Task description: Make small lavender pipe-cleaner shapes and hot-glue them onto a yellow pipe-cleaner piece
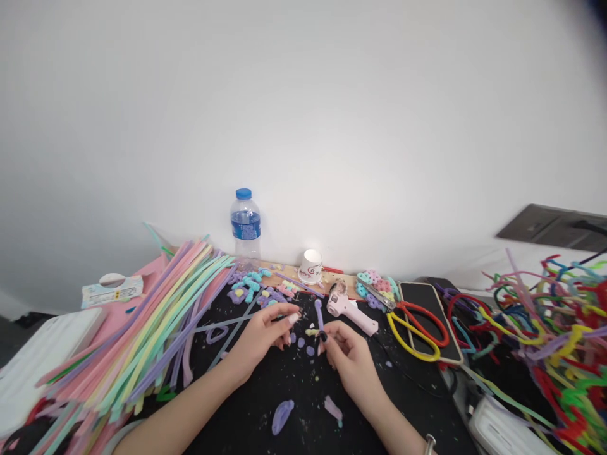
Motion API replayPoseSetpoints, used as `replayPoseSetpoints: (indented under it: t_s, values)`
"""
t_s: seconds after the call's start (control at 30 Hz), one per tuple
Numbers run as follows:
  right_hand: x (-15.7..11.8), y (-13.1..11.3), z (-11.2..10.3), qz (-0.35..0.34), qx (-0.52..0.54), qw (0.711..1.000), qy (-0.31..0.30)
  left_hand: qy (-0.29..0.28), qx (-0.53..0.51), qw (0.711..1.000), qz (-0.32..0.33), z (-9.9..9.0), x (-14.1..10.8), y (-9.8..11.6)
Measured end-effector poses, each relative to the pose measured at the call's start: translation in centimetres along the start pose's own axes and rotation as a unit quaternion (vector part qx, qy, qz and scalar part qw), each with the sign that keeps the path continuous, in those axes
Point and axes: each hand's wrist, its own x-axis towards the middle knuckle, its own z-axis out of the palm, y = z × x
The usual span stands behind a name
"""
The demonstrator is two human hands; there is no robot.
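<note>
The right hand (pixel 348 354) pinches 1 purple stem (pixel 319 314) between thumb and fingertips. The left hand (pixel 265 335) is curled to the left of the stem, apart from it, thumb and fingers close together; whether it grips anything, I cannot tell. Small purple scraps (pixel 303 343) lie between the 2 hands on the black surface (pixel 227 411). Beyond stand a white cup (pixel 310 266) and a bottle (pixel 245 230), before a plain pale wall (pixel 303 114). The stem's long axis runs away from the person, its rounded end toward the wall.
</note>
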Motion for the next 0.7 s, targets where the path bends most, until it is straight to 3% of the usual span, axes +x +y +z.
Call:
replayPoseSetpoints:
  t_s: [0.17, 0.37, 0.7]
  values:
    - [0.4, 0.2, -0.3, 0.028, 0.055, 0.998, -0.007, 0.056, 0.001, 0.998, 0.037, -0.47, 0.27, -0.04]
    - [0.24, -0.16, 0.0, 0.035, 0.02, 0.997, -0.061, 0.054, 0.087, 0.99, 0.099, -0.58, 0.19, -0.15]
    - [0.33, -0.15, -0.02, 0.026, -0.003, 0.995, -0.092, 0.019, 0.16, 0.977, 0.139, -0.42, -0.37, 0.26]
